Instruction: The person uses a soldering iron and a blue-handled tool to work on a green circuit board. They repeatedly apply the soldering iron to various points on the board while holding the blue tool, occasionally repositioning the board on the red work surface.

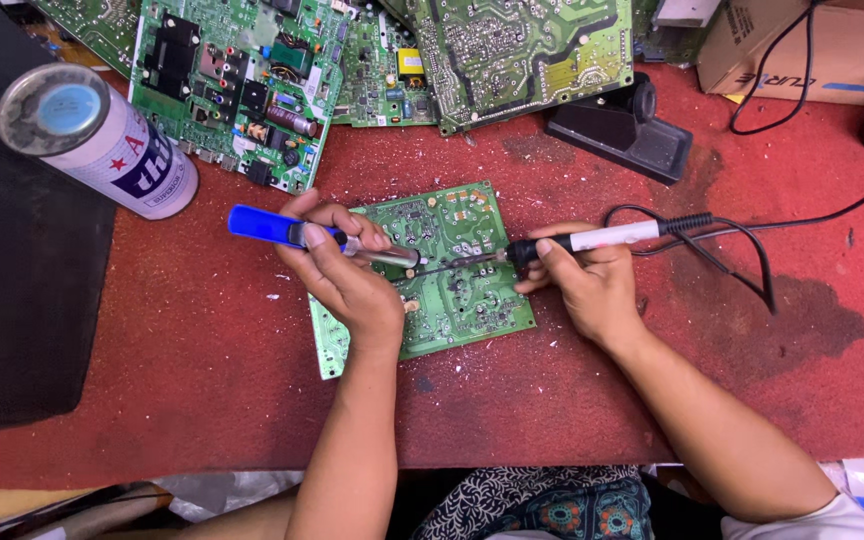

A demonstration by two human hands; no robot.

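Observation:
A green circuit board point(452, 300) lies flat on the red table mat point(202, 350). My left hand point(342, 270) grips a blue-handled desoldering pump point(262, 225) with a metal barrel, its tip resting on the board. My right hand point(582, 280) holds a soldering iron point(602, 238) with a white and black handle, and the iron's tip points left onto the board, meeting the pump's tip near the board's middle. The iron's black cable point(742, 250) loops off to the right.
Several more green circuit boards point(242, 70) are piled at the back. A white spray can point(102, 140) lies at the left beside a black panel point(12, 260). A black iron stand point(622, 125) and a cardboard box point(812, 50) sit at the back right.

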